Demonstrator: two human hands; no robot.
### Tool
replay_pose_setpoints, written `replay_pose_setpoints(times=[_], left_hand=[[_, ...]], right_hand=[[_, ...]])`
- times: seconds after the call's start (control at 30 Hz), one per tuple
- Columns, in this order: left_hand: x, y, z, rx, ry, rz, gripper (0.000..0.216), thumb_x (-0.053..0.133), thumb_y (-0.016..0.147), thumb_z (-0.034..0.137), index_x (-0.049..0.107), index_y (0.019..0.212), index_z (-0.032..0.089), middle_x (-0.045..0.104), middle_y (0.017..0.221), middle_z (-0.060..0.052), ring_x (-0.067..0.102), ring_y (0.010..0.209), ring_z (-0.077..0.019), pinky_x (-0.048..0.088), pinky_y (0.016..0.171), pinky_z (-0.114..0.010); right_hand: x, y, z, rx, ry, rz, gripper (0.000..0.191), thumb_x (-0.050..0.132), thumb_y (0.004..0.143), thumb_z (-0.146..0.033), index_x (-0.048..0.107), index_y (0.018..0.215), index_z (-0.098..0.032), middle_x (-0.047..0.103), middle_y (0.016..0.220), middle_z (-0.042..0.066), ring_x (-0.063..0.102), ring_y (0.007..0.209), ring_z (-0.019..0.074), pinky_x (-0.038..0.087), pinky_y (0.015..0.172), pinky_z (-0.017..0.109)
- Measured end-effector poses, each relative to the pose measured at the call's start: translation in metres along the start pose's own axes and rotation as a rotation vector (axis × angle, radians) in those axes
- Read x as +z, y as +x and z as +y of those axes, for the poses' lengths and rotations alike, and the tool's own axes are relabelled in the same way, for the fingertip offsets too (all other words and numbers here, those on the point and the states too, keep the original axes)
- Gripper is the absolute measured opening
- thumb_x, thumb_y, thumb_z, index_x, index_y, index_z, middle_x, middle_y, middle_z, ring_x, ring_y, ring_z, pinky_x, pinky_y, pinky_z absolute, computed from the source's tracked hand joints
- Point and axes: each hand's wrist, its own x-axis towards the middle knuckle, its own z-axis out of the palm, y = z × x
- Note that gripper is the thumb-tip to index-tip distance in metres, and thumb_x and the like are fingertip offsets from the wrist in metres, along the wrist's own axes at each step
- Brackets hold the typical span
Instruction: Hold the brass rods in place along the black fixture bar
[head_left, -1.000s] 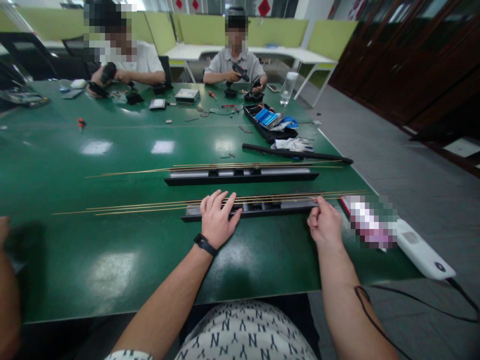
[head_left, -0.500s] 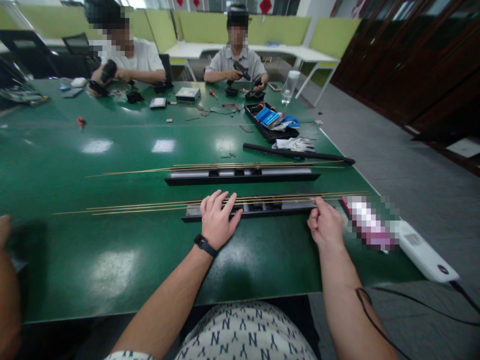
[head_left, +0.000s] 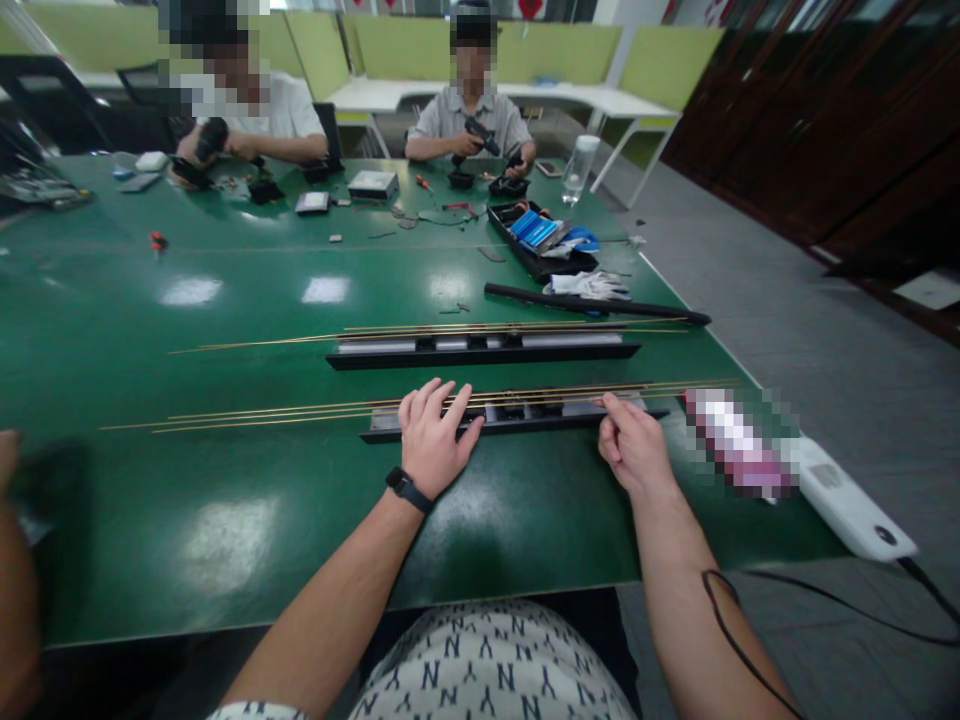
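Note:
In front of me a dark, long channel-shaped rail (head_left: 525, 424) with a light inner face and black blocks lies across the table. Several thin brass-coloured rods (head_left: 262, 414) run along it and stick out past its left end. My left hand (head_left: 437, 430) lies over the rods and the rail, fingers spread, palm down. Near the rail's right part, my right hand (head_left: 632, 440) is closed in a pinch on the end of one thin rod. A second rail (head_left: 480, 356), also with thin rods lying along it, rests farther back.
Behind the rails are a long black bar (head_left: 600, 303), gloves (head_left: 589, 287) and a black tray (head_left: 544, 262). A white device (head_left: 855, 505) with a cable sits at the right edge. Two people hold power drills across the table; another person's arm (head_left: 15, 590) shows at left.
My right hand has shifted left, and one rod's left end has slid farther left with it. My left hand stays on the rods.

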Motion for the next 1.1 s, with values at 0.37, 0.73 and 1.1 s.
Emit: replay_pose_setpoints(times=[0.37, 0.73, 1.1], left_hand=[[0.0, 0.0, -0.001, -0.006, -0.018, -0.01, 0.043, 0.064, 0.095, 0.042, 0.065, 0.135, 0.026, 0.066, 0.135, -0.011, 0.051, 0.136, -0.0321, 0.03, 0.116, -0.051], [0.0, 0.0, -0.001, -0.011, -0.016, -0.011, 0.043, 0.063, 0.095, 0.042, 0.065, 0.135, 0.027, 0.066, 0.135, -0.011, 0.051, 0.137, -0.0317, 0.028, 0.117, -0.051], [0.0, 0.0, 0.0, -0.019, -0.008, -0.021, 0.043, 0.063, 0.095, 0.043, 0.065, 0.135, 0.027, 0.066, 0.135, -0.011, 0.05, 0.137, -0.0317, 0.028, 0.117, -0.051]], right_hand=[[-0.003, 0.003, -0.003, -0.062, 0.067, 0.146, 0.03, 0.083, 0.077, -0.041, 0.072, 0.091, -0.017, 0.051, 0.045, -0.008, 0.033, 0.026, 0.0049, 0.023, 0.025, 0.016], [-0.014, 0.013, -0.006, -0.13, 0.128, 0.352, 0.03, 0.082, 0.076, -0.041, 0.066, 0.084, -0.018, 0.051, 0.048, -0.009, 0.037, 0.029, 0.0048, 0.025, 0.026, 0.017], [-0.006, 0.004, -0.004, -0.085, 0.052, 0.168, 0.032, 0.083, 0.077, -0.043, 0.07, 0.089, -0.017, 0.052, 0.047, -0.007, 0.034, 0.027, 0.0048, 0.023, 0.024, 0.016]])
